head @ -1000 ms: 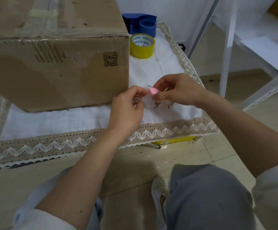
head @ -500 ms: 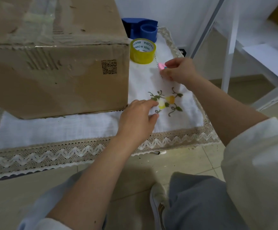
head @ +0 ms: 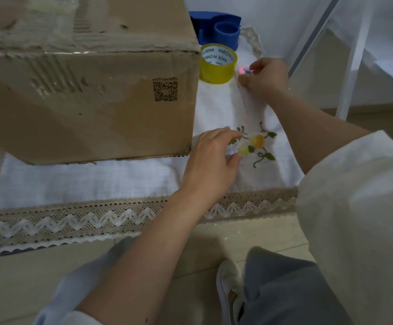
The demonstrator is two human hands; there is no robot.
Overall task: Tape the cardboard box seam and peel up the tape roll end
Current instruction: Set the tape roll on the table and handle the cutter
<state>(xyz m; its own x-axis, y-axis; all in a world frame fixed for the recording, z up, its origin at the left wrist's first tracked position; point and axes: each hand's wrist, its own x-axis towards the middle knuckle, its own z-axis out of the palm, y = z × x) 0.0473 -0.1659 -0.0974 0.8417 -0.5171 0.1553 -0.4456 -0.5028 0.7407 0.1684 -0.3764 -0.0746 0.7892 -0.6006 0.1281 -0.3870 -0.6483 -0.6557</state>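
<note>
Head view, single entry.

Cardboard box (head: 85,85): large, brown, standing on the left part of a white cloth (head: 78,181) with a lace border. Clear tape shows glossy along its top face and over the near top edge, so the seam appears, by judgement, already taped; the full run of the seam is out of frame and cannot be confirmed.

Tape roll (head: 217,64): yellow, lying flat on the cloth just beside the box's right rear corner, printed core facing up. Its free end is not visible; whether it is stuck down or lifted cannot be told. No hand touches it.

Tape dispenser (head: 216,26): blue, behind the roll, near the wall.

Right hand (head: 267,77): reached forward, just right of the roll, fingers pinched closed on a small pink object (head: 243,71) with a blue spot, possibly a little cutter; its kind is too small to settle. The object sits at the cloth, close to the roll but apart from it.

Left hand (head: 210,158): hovering low over the cloth beside the box's near right corner, next to embroidered fruit (head: 254,144); fingers loosely spread, holding nothing.

Status, judged: taping likely finished; peeling up the roll's end is left, and the roll must first be picked up.
</note>
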